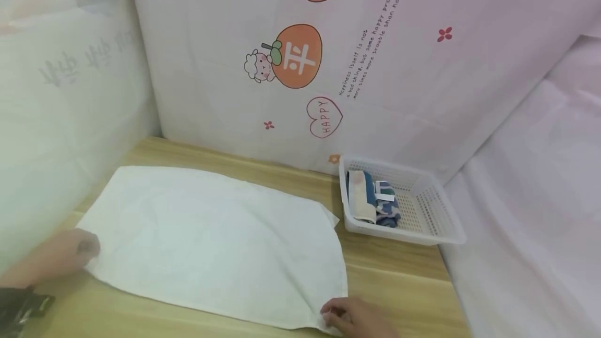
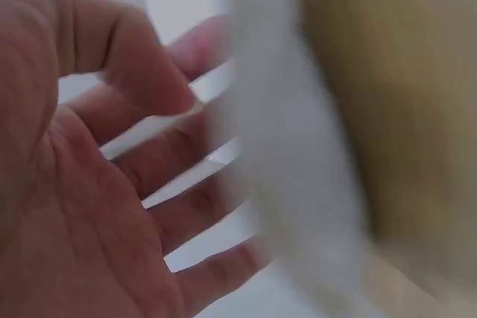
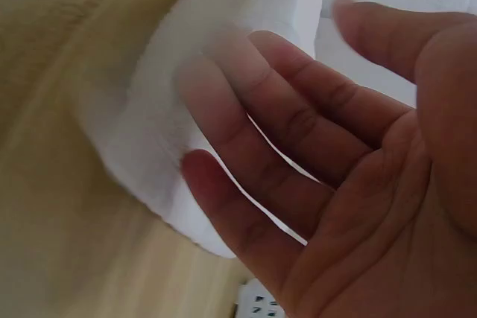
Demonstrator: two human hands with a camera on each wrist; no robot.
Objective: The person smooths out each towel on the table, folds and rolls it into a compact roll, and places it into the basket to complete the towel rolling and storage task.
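A large white cloth [image 1: 211, 244] lies spread on the wooden table, with slight creases toward its right side. At its left edge is my left hand [image 1: 77, 249]. In the left wrist view the blurred cloth edge [image 2: 276, 124] hides the fingertips, while the bent thumb [image 2: 149, 80] sits in front of the fingers. My right hand [image 1: 357, 317] is at the near right corner. The right wrist view shows its fingers [image 3: 253, 161] loosely bent against the cloth [image 3: 164, 109], thumb held apart from them.
A white plastic basket [image 1: 422, 228] stands at the back right, holding folded fabric pieces [image 1: 361, 197] on its left side. Printed white sheeting [image 1: 225, 67] rises behind the table [image 1: 399, 296] and along both sides. A dark cuff [image 1: 23, 306] shows at the left forearm.
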